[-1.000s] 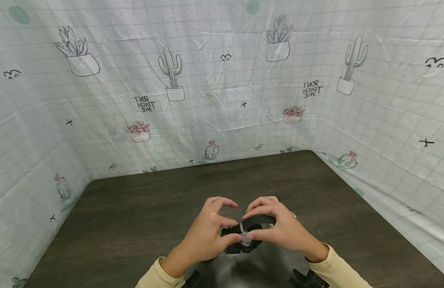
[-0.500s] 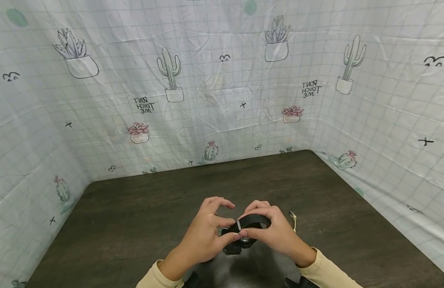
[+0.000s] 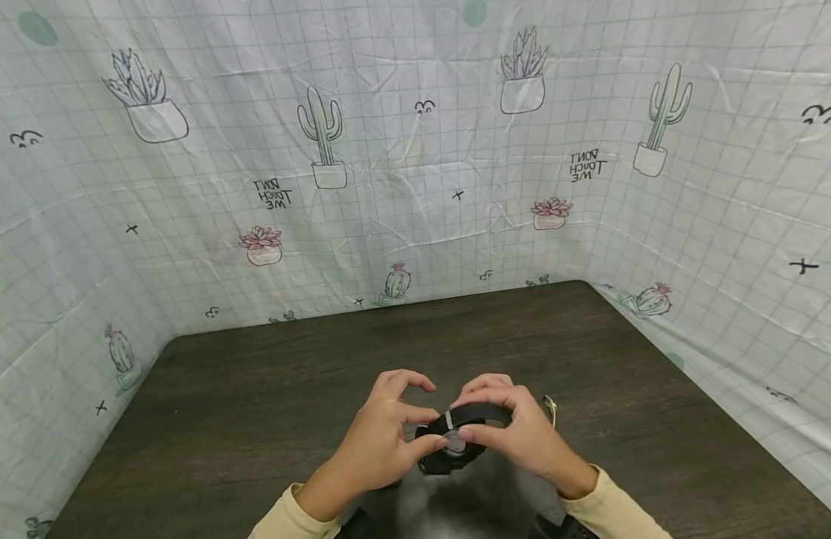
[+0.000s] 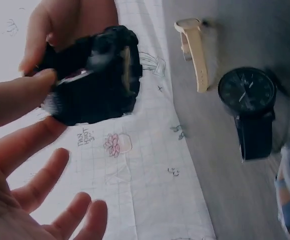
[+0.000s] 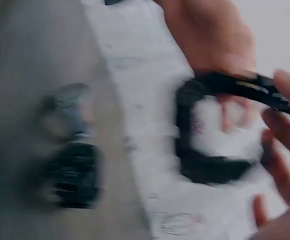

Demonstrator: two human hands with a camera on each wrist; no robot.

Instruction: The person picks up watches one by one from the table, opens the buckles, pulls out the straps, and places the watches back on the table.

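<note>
A black wristwatch point(image 3: 479, 413) is held between both hands in the head view, low at the centre and raised over the table. Its strap arches upward and a round grey case back shows by the thumbs. My left hand point(image 3: 382, 430) pinches its left end between thumb and index finger, the other fingers spread. With thumb and fingers, my right hand point(image 3: 523, 427) grips the strap from the right. The left wrist view shows the chunky black watch point(image 4: 102, 95) from the side. In the right wrist view, blurred, the watch point(image 5: 185, 130) forms an opened loop.
On the dark table point(image 3: 287, 397), a cream-strapped watch point(image 4: 200, 60) lies near a black watch with a dark dial point(image 4: 247, 92). Another watch point(image 4: 289, 190) is cut off at the edge. The right wrist view shows a silver watch point(image 5: 72, 107) and a black one point(image 5: 77, 175).
My right hand has shifted slightly left, uncovering more of the cream-strapped watch behind it. Its thumb has moved on the black watch, first left, then slightly back right. My left hand keeps its pinch.
</note>
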